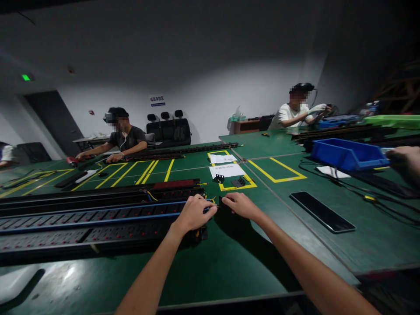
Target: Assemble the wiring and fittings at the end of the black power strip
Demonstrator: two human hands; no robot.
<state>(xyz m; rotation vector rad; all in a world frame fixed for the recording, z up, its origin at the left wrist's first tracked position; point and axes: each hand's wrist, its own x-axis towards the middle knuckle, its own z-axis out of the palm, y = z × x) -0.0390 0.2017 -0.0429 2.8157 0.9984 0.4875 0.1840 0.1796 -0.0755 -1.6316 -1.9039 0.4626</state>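
Long black power strips with rows of sockets and red dots lie side by side on the green table, reaching in from the left. At their right end, my left hand is closed, thumb and forefinger pinching thin wires with yellow-green insulation. A short gap to the right, my right hand hovers with its fingers curled together. Whatever lies between those fingertips, if anything, is too small to make out. Just beyond the hands, small black brackets rest by a printed paper sheet.
A phone lies to the right, with black cables and a blue bin behind it. Another person's hand reaches in at the right edge. Two co-workers sit across the table, which bears yellow tape outlines.
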